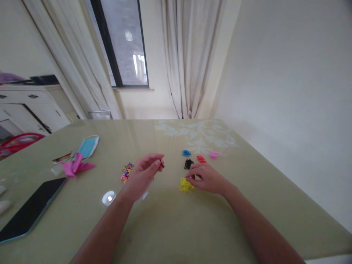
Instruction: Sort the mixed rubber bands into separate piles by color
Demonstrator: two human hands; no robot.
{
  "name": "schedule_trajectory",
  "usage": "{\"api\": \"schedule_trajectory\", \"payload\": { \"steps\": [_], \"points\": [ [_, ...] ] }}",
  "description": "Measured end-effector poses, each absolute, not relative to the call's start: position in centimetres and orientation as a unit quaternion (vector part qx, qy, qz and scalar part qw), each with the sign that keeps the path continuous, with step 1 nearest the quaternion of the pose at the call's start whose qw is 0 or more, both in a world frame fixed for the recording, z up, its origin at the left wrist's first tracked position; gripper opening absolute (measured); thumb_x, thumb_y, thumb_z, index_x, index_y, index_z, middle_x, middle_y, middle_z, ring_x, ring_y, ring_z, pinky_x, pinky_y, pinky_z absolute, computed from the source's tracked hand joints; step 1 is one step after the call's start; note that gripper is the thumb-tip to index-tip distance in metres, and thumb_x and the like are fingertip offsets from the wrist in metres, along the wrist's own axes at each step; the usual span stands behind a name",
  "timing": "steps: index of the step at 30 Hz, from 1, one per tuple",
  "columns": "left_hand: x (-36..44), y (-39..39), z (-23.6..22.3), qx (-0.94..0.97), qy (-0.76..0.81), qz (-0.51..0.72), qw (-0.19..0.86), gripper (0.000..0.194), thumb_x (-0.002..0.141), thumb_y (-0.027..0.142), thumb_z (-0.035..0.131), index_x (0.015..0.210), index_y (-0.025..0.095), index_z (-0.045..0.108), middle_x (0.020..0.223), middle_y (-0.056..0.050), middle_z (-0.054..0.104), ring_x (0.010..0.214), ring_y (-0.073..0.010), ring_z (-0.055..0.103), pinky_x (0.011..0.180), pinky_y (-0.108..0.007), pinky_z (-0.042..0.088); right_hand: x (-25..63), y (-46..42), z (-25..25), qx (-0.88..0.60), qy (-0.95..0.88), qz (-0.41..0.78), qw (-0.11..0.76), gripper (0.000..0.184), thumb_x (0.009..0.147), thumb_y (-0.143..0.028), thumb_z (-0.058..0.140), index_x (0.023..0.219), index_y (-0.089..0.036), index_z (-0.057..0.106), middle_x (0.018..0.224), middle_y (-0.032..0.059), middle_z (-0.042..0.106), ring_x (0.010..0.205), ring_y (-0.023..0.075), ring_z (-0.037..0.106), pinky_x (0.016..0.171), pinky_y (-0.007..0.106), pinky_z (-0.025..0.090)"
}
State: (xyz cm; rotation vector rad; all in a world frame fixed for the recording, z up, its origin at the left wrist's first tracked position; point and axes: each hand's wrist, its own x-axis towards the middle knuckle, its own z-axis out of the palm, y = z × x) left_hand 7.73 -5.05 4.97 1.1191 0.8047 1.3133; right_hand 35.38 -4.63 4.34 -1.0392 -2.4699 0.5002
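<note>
My left hand (pixel 145 174) is held over the middle of the table, its thumb and fingers closed in a pinch. Something small and dark shows at the fingertips, too small to name. Beside that hand lies a pile of mixed-colour rubber bands (pixel 127 171), partly hidden by it. With its fingertips pinched together, my right hand (pixel 206 178) touches the edge of a pile of yellow rubber bands (pixel 186 185). Whether a band is between those fingers is hidden. Just beyond are small piles of black bands (pixel 188 163), red bands (pixel 201 159), blue bands (pixel 186 153) and pink bands (pixel 213 155).
At left on the glossy table (pixel 170 227) lie a dark tablet or phone (pixel 33 207), a pink folded piece (pixel 77 167) and a blue face mask (pixel 88 147). A round shiny object (pixel 108 198) lies near my left forearm. A wall (pixel 297 110) borders the right side.
</note>
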Motion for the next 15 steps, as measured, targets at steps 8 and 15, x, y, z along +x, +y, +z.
{"api": "schedule_trajectory", "payload": {
  "steps": [8,15],
  "points": [
    [8.5,-5.5,4.9,0.443,0.314,0.534,0.648,0.031,0.068,0.036,0.096,0.084,0.017,0.077,0.078,-0.004,0.079,0.071,-0.0123,0.071,0.068,-0.022,0.055,36.1,-3.6,3.8,-0.396,-0.822,0.21,0.351,0.025,0.096,-0.033,0.066,0.081,-0.018,0.08,0.067,0.0017,0.065,0.058,0.0129,0.049,0.061,0.028,0.037],
    [12.2,-5.6,5.6,0.509,0.347,0.532,0.581,0.03,0.071,0.043,0.091,0.086,0.018,0.082,0.086,-0.007,0.081,0.077,-0.0161,0.07,0.073,-0.028,0.055,36.7,-2.7,4.1,-0.45,-0.659,0.32,0.511,0.03,0.087,-0.046,0.074,0.08,-0.017,0.081,0.065,0.0016,0.067,0.059,0.0144,0.053,0.057,0.028,0.04]
  ]
}}
